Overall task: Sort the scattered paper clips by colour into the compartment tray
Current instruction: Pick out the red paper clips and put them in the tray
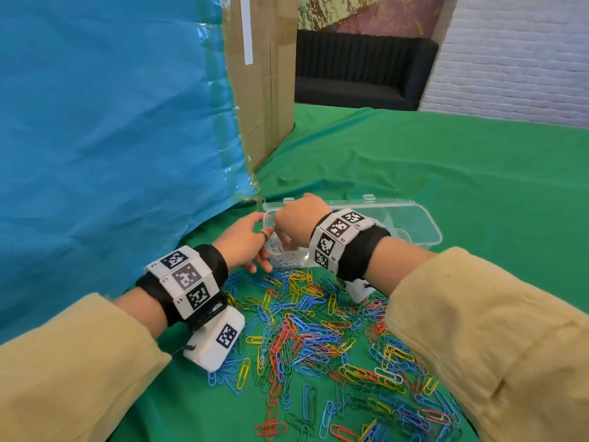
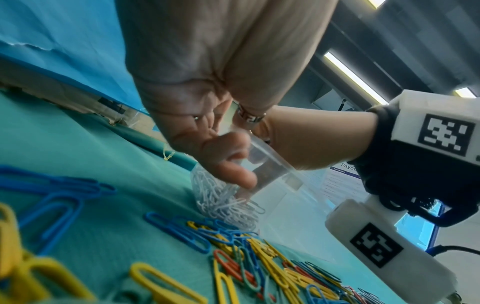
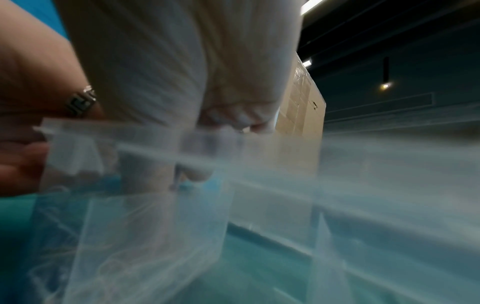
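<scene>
— On the green surface [image 1: 414,161], what do you have in front of you?

— I see a clear plastic tray [image 1: 417,224] lying past a loose heap of paper clips [image 1: 318,333] in blue, yellow, red, green and a few white. The heap is just on the near side of the tray. One end compartment, the one at my left, holds a bunch of white clips [image 2: 221,197].

— And the hands?

— My left hand [image 1: 247,240] is at that left end of the tray, fingers [image 2: 233,164] curled round its corner wall; the left wrist view shows them pressed on the clear plastic right above the white clips. My right hand [image 1: 299,215] reaches down over the same compartment from above. Its fingers point into the tray, but the right wrist view is blurred through the plastic, so I cannot tell whether they pinch a clip.

— Any writing you can read?

— Only bits. The left wristband [image 1: 185,279] carries square black-and-white codes with small marks like "L1" and "L2"; the right wristband [image 1: 338,237] shows "R1" and "R2". A poster [image 2: 342,181] behind starts with "Payou", the rest hidden. The cardboard box [image 1: 264,74] beside the blue sheet [image 1: 105,122] has a blank white strip.
</scene>
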